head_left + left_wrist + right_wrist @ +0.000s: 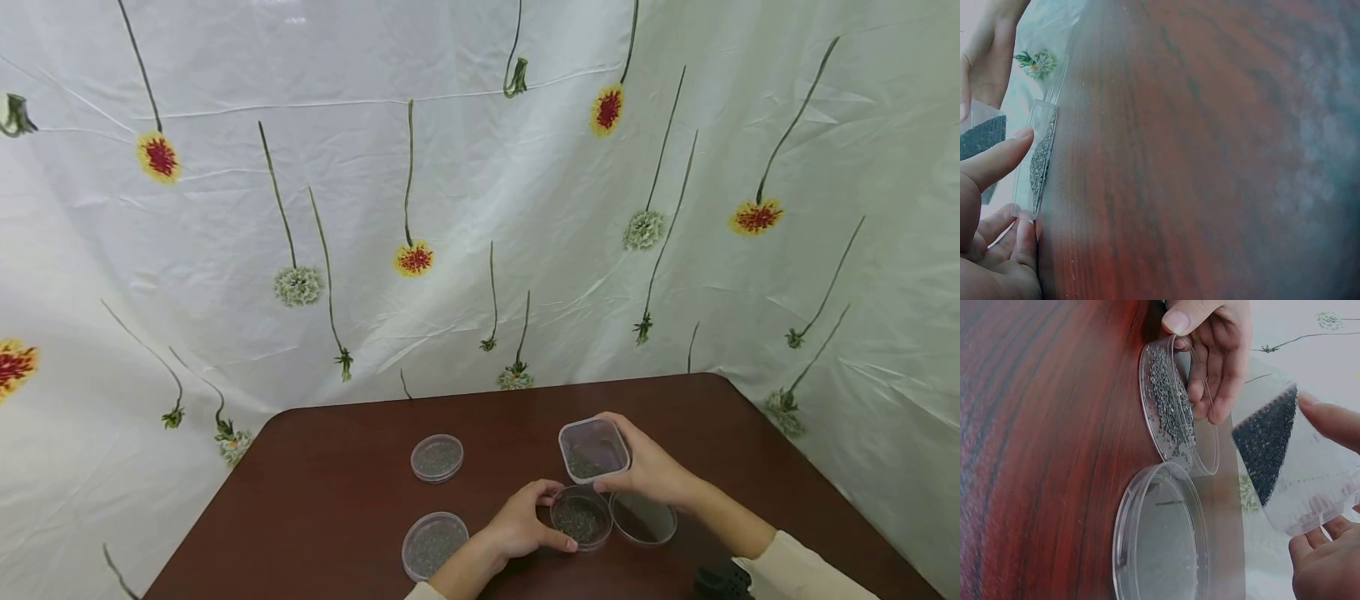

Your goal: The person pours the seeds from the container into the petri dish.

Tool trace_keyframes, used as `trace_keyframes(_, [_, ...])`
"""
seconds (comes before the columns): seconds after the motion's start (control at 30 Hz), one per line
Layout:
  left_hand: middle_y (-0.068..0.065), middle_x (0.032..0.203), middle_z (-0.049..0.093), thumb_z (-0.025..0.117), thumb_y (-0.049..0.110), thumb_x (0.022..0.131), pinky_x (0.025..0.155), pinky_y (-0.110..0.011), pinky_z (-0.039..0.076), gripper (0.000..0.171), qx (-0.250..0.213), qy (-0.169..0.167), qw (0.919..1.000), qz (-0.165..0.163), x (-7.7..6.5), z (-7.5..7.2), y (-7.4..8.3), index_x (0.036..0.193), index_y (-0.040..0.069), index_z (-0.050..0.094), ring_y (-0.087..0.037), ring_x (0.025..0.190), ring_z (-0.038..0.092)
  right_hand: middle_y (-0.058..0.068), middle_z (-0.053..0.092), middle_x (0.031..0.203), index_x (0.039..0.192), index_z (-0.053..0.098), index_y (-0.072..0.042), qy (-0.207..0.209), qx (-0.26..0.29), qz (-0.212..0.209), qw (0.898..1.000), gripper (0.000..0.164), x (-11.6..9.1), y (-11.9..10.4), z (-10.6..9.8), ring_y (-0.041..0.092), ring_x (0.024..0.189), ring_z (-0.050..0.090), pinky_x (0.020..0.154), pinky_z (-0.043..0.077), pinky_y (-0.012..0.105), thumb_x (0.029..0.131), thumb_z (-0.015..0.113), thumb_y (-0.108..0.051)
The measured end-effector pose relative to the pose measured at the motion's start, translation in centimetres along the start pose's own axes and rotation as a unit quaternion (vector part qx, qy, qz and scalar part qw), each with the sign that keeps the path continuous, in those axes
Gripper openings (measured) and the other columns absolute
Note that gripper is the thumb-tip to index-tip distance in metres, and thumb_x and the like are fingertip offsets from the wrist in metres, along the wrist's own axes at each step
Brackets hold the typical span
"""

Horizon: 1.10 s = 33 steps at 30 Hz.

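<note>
My left hand holds a round clear petri dish on the dark table, its thumb on the near side and its fingers round the far side. Dark grey granules lie spread over the dish's bottom. Above and just behind it, my right hand grips a square clear plastic tub by its side. The tub is tilted, and more dark granules are heaped in its lower corner. Beside the held dish, on its right, stands another clear petri dish with no granules showing in it.
Two round dishes holding greyish granules stand left of my hands, one farther back and one nearer. A black object sits by the right sleeve. A flower-printed white cloth hangs behind the brown table.
</note>
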<state>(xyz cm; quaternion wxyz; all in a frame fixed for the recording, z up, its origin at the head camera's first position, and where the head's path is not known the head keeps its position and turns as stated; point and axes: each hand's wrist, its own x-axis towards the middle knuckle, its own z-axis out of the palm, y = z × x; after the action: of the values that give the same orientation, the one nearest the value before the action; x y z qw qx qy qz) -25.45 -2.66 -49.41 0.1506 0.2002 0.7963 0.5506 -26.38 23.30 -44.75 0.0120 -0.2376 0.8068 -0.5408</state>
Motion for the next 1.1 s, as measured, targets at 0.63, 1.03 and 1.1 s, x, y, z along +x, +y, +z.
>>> trace_keyframes(0.63, [0.0, 0.12, 0.061, 0.095, -0.001, 0.069, 0.104, -0.051, 0.042, 0.068, 0.002, 0.002, 1.0, 0.004, 0.0, 0.2, 0.0, 0.129, 0.01, 0.065, -0.024, 0.115, 0.057, 0.032, 0.031, 0.157, 0.158, 0.019, 0.005, -0.009, 0.229, 0.084, 0.97, 0.084, -0.4, 0.7, -0.4, 0.047, 0.146, 0.026, 0.101, 0.044, 0.041, 0.095, 0.072, -0.005])
trace_keyframes(1.03, [0.001, 0.121, 0.061, 0.094, -0.002, 0.07, 0.102, -0.05, 0.043, 0.066, 0.001, 0.001, 1.0, 0.008, -0.2, 0.1, 0.0, 0.128, 0.009, 0.065, -0.024, 0.115, 0.057, 0.034, 0.032, 0.154, 0.157, 0.022, 0.005, 0.036, 0.16, 0.053, 0.985, 0.086, -0.3, 0.7, -3.8, 0.044, 0.14, 0.035, 0.095, 0.049, 0.034, 0.09, 0.076, 0.001])
trace_keyframes(1.1, [0.001, 0.121, 0.061, 0.094, -0.002, 0.07, 0.102, -0.049, 0.044, 0.065, -0.001, 0.0, 1.0, 0.006, -0.2, 0.0, 0.0, 0.127, 0.01, 0.066, -0.024, 0.115, 0.056, 0.032, 0.034, 0.154, 0.157, 0.023, 0.005, 0.044, 0.15, 0.049, 0.986, 0.085, -0.3, 0.9, -4.6, 0.038, 0.138, 0.039, 0.094, 0.049, 0.034, 0.09, 0.076, 0.001])
